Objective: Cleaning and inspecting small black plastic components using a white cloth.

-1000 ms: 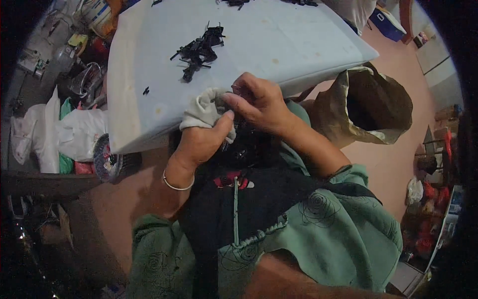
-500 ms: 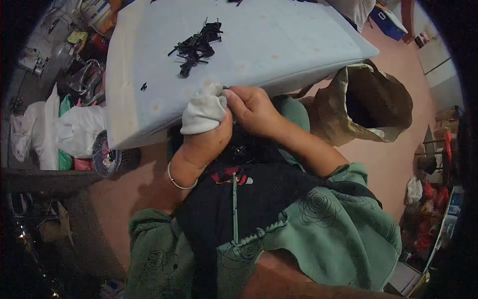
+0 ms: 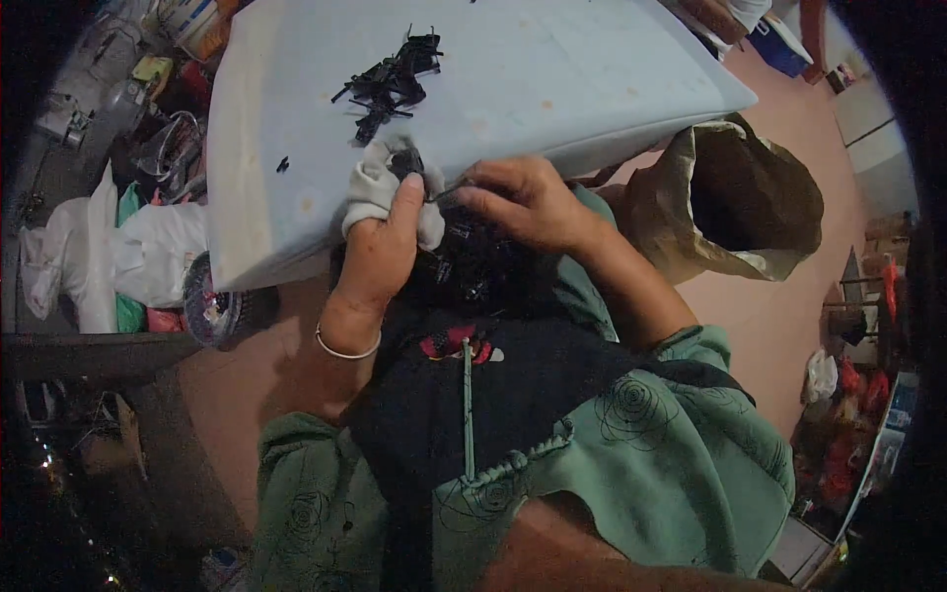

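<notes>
My left hand (image 3: 387,259) is closed around a crumpled white cloth (image 3: 369,189), with a small black piece (image 3: 402,164) pinched between the cloth and my thumb. A thin dark rod-like piece (image 3: 448,190) is pinched in the fingers of my right hand (image 3: 538,202); its tip meets the left hand's bundle, and whether it joins the black piece I cannot tell. On the pale table just beyond lies a heap of small black parts (image 3: 397,87). One black bit (image 3: 283,164) lies apart to the left. More shiny black pieces (image 3: 475,264) sit below my hands, partly hidden.
The pale-covered table (image 3: 572,69) slants away in front of me. At its right stands a large open brown sack (image 3: 656,222). White plastic bags (image 3: 158,252) and a round see-through basket (image 3: 209,311) are on the left. A blue box (image 3: 779,49) stands far right.
My hands have drawn apart, the left shifting slightly left. The cloth has opened at the top, showing the black piece. The thin dark piece now shows between my hands.
</notes>
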A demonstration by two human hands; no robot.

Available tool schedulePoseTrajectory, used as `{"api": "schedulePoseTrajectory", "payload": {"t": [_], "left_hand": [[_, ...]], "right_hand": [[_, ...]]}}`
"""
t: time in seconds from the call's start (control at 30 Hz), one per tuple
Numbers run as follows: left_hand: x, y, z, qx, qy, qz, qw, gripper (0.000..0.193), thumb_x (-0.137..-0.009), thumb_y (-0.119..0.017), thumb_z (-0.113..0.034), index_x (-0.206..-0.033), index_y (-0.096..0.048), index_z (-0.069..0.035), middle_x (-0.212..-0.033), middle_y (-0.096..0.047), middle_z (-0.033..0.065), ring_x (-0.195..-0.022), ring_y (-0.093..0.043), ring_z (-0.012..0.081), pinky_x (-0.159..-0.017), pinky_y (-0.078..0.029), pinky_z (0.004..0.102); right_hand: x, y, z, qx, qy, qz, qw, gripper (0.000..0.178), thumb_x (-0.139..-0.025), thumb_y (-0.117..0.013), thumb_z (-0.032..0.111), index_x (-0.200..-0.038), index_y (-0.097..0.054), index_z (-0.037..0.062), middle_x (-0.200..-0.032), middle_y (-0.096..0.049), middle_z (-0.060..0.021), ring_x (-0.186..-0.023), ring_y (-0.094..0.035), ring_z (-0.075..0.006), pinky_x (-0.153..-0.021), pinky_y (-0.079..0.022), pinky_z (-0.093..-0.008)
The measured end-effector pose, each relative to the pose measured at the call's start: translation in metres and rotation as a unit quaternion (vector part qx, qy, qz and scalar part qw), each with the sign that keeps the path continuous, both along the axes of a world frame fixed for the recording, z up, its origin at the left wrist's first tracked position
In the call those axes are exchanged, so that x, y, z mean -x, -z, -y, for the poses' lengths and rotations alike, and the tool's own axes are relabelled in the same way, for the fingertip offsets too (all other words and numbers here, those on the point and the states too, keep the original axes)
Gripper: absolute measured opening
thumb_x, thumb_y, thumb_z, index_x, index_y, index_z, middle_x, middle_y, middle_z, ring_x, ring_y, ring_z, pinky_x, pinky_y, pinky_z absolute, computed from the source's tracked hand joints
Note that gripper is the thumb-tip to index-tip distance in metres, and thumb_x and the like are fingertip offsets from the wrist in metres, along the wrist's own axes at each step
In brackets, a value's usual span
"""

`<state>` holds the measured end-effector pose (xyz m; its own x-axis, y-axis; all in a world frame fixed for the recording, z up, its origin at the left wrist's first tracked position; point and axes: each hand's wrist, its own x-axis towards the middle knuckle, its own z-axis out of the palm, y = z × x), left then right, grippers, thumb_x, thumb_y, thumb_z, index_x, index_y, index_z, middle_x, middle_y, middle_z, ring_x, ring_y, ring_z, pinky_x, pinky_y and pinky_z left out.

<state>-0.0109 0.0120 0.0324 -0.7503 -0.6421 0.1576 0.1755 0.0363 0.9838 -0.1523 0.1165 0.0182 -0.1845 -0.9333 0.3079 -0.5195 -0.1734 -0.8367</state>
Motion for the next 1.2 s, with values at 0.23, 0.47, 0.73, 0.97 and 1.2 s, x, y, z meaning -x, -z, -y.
{"api": "schedulePoseTrajectory", "payload": {"t": [0.23,0.47,0.73,0.97,1.2], "left_hand": [[-0.001,-0.007,-0.006,0.046,0.037,0.055,0.997,0.026,-0.087,-0.039,-0.005,-0.113,-0.041,-0.004,-0.067,-0.045,-0.0011,-0.051,-0.041,0.0043,-0.045,-0.035,0.0199],[-0.001,-0.012,-0.007,0.049,0.075,0.041,0.995,0.025,-0.085,-0.041,-0.004,-0.11,-0.044,-0.003,-0.07,-0.047,-0.0008,-0.057,-0.043,0.0052,-0.051,-0.037,0.0194],[0.006,0.012,-0.008,0.181,-0.001,0.094,0.979,0.029,-0.079,-0.045,-0.001,-0.108,-0.043,0.003,-0.088,-0.053,0.0126,-0.078,-0.053,0.0221,-0.07,-0.044,0.0324],[0.004,0.031,0.0,0.361,-0.049,0.057,0.93,0.032,-0.077,-0.045,0.0,-0.108,-0.041,0.006,-0.09,-0.052,0.0222,-0.081,-0.053,0.035,-0.077,-0.042,0.0377],[-0.009,0.021,0.016,0.372,0.07,0.153,0.913,0.031,-0.08,-0.051,-0.011,-0.108,-0.047,0.001,-0.092,-0.054,0.0189,-0.084,-0.053,0.0327,-0.076,-0.042,0.039]], "right_hand": [[-0.005,-0.01,0.005,0.024,-0.002,0.143,0.989,0.016,-0.082,-0.058,0.014,-0.081,-0.058,-0.0017,-0.066,-0.054,0.0009,-0.061,-0.045,-0.0046,-0.056,-0.04,-0.0219],[-0.01,-0.007,0.007,-0.031,0.02,0.184,0.982,0.02,-0.086,-0.055,0.018,-0.077,-0.055,-0.0005,-0.063,-0.049,0.0026,-0.06,-0.04,-0.0036,-0.052,-0.036,-0.0214],[-0.014,-0.006,0.008,0.008,0.022,0.034,0.999,0.027,-0.088,-0.046,0.021,-0.074,-0.052,-0.0016,-0.06,-0.048,-0.0132,-0.054,-0.041,-0.0227,-0.052,-0.039,-0.0333],[-0.026,0.013,0.018,0.055,0.063,0.031,0.996,0.027,-0.089,-0.046,0.02,-0.075,-0.052,-0.0014,-0.055,-0.043,-0.0088,-0.056,-0.036,-0.0098,-0.052,-0.038,-0.03],[0.006,-0.004,0.021,-0.042,0.069,-0.068,0.994,0.025,-0.086,-0.051,0.023,-0.076,-0.052,-0.0005,-0.059,-0.048,-0.0165,-0.051,-0.043,-0.0227,-0.052,-0.039,-0.0331]]}}
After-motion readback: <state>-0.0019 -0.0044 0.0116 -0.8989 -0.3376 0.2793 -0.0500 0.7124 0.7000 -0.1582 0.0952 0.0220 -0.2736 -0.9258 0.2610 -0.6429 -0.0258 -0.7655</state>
